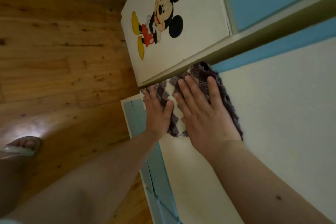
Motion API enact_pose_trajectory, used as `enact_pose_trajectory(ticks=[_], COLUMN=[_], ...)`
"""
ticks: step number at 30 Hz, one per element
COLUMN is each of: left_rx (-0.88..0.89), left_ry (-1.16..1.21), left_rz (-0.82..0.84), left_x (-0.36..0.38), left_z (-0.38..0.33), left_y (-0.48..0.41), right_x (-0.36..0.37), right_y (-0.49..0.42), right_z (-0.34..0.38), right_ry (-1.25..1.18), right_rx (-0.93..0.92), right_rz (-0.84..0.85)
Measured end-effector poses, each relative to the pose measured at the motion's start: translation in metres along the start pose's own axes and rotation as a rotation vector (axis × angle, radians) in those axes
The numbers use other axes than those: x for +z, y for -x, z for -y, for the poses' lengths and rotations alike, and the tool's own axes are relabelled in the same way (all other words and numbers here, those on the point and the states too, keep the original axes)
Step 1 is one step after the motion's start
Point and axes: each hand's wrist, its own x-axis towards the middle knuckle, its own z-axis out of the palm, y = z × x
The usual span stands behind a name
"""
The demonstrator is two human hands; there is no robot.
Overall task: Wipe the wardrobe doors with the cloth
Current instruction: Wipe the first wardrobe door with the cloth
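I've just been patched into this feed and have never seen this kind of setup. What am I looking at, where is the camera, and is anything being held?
There is no machine: a person's bare hands work here, filmed by a head-worn camera looking steeply down. The left hand and right hand both lie flat, pressing a grey-and-white striped cloth against a cream wardrobe door with blue trim. Nothing is gripped; the fingers are spread. Above is a cream panel with a cartoon mouse sticker. Left is wooden floor and a sandalled foot.
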Motion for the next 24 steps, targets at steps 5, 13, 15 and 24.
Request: enact_pose_trajectory(ticks=[5, 13, 15, 24], left_rx=[0.031, -0.091, -0.107, -0.223], left_ry=[0.02, 0.035, 0.035, 0.07], left_rz=[-0.01, 0.093, 0.109, 0.235], left_x=[0.011, 0.046, 0.056, 0.096], left_z=[0.013, 0.055, 0.065, 0.102], left_y=[0.023, 0.111, 0.134, 0.233], right_x=[0.017, 0.054, 0.065, 0.102], right_y=[0.023, 0.09, 0.11, 0.192], right_z=[0.02, 0.072, 0.086, 0.131], right_ry=[0.023, -0.029, -0.05, -0.151], right_rx=[0.009, -0.036, -0.051, -0.155], right_rz=[-0.014, 0.074, 0.097, 0.222])
